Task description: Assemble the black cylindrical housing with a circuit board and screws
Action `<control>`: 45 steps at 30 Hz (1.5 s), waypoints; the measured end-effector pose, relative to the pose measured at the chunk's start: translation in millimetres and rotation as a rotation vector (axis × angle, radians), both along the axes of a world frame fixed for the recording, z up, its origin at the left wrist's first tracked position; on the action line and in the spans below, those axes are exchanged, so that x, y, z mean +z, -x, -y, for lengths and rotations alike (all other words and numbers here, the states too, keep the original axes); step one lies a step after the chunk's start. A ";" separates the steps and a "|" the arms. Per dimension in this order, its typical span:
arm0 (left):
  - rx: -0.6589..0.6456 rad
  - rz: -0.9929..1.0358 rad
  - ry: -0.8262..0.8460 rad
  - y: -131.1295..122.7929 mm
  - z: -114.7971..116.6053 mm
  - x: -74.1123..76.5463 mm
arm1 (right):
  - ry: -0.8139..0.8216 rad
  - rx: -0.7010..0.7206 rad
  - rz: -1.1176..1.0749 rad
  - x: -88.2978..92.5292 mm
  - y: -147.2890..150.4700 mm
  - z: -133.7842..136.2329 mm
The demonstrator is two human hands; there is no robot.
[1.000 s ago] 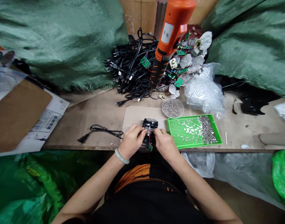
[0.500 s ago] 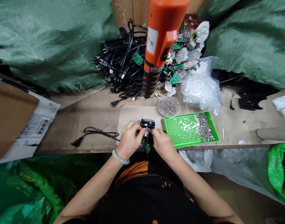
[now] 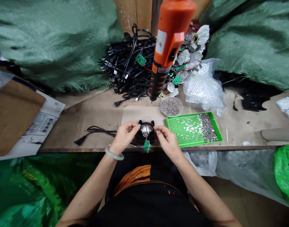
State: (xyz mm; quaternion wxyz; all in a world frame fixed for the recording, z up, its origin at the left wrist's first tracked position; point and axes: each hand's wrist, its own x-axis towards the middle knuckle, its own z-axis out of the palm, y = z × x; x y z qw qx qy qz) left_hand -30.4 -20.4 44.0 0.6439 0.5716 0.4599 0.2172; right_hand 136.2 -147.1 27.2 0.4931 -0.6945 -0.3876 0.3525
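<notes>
A small black housing (image 3: 146, 135) with a pale round part in its middle stands on a cardboard sheet (image 3: 139, 114) at the bench's front edge. Red wires run from it to a little green circuit board (image 3: 146, 145) that hangs over the edge. My left hand (image 3: 124, 136), with a pale bangle on the wrist, pinches the housing's left side. My right hand (image 3: 166, 140) pinches its right side, near the wires. Both hands are closed on it.
An orange electric screwdriver (image 3: 168, 44) hangs above the bench. A dish of screws (image 3: 171, 106) and a green screw tray (image 3: 193, 128) lie to the right. A heap of black power cords (image 3: 129, 72), circuit boards, plastic bags (image 3: 203, 88) and green sacks lie behind. One loose cord (image 3: 97, 130) lies left.
My hands have spread apart to the housing's sides, uncovering its pale centre, the red wires and the hanging circuit board. The view has shifted slightly.
</notes>
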 end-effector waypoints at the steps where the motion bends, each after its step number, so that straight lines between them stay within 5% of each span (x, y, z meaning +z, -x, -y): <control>1: -0.003 0.002 0.016 0.1 -0.7 1.3 | 0.002 -0.006 -0.010 1.1 0.4 0.1; 22: -0.013 0.060 0.211 -1.6 -17.1 -1.7 | -0.008 -0.070 -0.112 -6.0 -4.9 -3.7; 36: 0.000 0.088 0.132 -2.5 -16.3 -13.0 | -0.029 -0.006 0.055 -15.1 -3.0 -6.8; 41: -0.045 0.091 0.010 12.8 -2.2 -23.1 | -0.072 0.069 0.358 -3.1 0.3 4.3; 45: -0.138 -0.046 -0.325 36.7 14.2 -17.9 | -0.086 0.059 0.487 15.0 6.9 24.2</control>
